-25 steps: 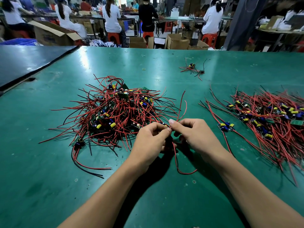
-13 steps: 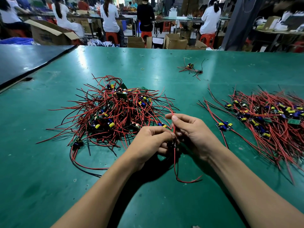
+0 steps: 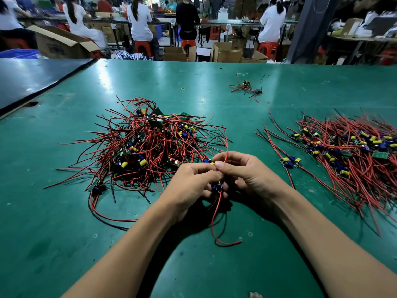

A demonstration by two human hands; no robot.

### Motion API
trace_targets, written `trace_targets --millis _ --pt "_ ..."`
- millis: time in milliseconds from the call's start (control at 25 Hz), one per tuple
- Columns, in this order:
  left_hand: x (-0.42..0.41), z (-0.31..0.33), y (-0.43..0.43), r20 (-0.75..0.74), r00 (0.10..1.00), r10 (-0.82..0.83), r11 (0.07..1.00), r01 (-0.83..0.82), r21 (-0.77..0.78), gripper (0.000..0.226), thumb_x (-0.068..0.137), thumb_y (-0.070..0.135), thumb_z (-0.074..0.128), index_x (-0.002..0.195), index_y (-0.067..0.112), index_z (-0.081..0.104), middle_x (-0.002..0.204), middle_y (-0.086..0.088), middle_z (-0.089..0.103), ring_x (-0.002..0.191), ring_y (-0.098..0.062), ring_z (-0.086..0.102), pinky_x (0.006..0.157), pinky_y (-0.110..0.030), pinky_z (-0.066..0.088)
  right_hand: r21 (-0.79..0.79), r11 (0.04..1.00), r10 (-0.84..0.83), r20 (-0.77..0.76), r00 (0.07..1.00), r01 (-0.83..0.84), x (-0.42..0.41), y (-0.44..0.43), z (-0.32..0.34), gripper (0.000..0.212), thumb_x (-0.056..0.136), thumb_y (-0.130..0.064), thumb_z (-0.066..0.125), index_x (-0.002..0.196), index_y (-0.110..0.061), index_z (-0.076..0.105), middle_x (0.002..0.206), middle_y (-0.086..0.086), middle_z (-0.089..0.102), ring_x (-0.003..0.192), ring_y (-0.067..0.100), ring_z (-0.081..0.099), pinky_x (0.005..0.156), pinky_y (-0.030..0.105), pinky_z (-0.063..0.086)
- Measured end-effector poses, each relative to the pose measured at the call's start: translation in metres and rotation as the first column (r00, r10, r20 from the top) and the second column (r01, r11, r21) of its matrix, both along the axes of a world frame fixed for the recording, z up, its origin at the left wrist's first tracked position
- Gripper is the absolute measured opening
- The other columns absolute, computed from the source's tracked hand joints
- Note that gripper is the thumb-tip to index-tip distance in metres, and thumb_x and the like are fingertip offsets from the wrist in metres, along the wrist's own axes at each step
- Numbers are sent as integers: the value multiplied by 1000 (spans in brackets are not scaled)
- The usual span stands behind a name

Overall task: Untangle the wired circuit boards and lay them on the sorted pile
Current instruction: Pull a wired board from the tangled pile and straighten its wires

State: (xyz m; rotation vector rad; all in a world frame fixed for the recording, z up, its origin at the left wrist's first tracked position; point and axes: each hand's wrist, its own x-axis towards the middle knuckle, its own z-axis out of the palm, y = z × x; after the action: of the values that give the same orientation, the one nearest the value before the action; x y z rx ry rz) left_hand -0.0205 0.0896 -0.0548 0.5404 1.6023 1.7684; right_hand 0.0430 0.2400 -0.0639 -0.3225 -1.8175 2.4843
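L hand [image 3: 191, 181]: curled round board [image 3: 217, 187], held just off tangle [image 3: 150, 145]. R hand [image 3: 249, 175]: pinched on its red lead [image 3: 216, 209], run near-far. To the right, nearer R hand, sorted pile [image 3: 354, 151] is laid.

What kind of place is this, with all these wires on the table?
Probably an electronics assembly workshop: a tangled heap of wired circuit boards and a sorted pile lie on a green worktable, and workers sit on red stools among cardboard boxes behind.
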Motion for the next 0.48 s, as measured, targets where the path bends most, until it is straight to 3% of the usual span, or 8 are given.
trace_targets --millis 80,160,280,400,480 --pt "1 0 0 -27 999 -17 1000 16 -26 14 93 0 57 81 1 64 68 -15 68 52 -22 65 47 -22 51 54 996 -71 -22 997 72 0 -3 0 23 73 -24 87 91 -15 75 79 9 65 57 17 57 52 26 52" --pt "0 1 0 -47 999 -27 999 25 -32 16 93 0 58 77 3 61 67 -14 66 51 -21 63 45 -20 48 211 946 -229 -104 968 247 -3 -6 -1 12 79 -21 84 81 -14 75 70 2 67 52 10 57 51 21 50" --pt "1 0 1 -117 990 -77 996 70 -63 18 91 1 61 74 7 60 67 -9 63 56 -21 59 50 -22 49 592 669 -387 -239 890 450 -9 1 -4 17 82 -30 81 72 -18 75 61 -11 67 56 0 53 60 18 44" --pt "3 1 4 -143 985 -98 993 87 -84 15 91 1 62 77 7 61 70 -8 62 62 -22 58 53 -23 49 654 521 -445 -341 828 549 -11 9 -5 24 84 -34 79 67 -18 74 63 -11 69 60 -1 55 62 15 40" --pt "3 2 3 -150 984 -98 992 86 -87 14 91 2 62 77 7 61 68 -6 61 62 -22 58 54 -23 48 661 438 -493 -391 777 610 -13 11 -5 29 85 -36 78 65 -17 71 61 -8 67 61 6 54 63 21 40"
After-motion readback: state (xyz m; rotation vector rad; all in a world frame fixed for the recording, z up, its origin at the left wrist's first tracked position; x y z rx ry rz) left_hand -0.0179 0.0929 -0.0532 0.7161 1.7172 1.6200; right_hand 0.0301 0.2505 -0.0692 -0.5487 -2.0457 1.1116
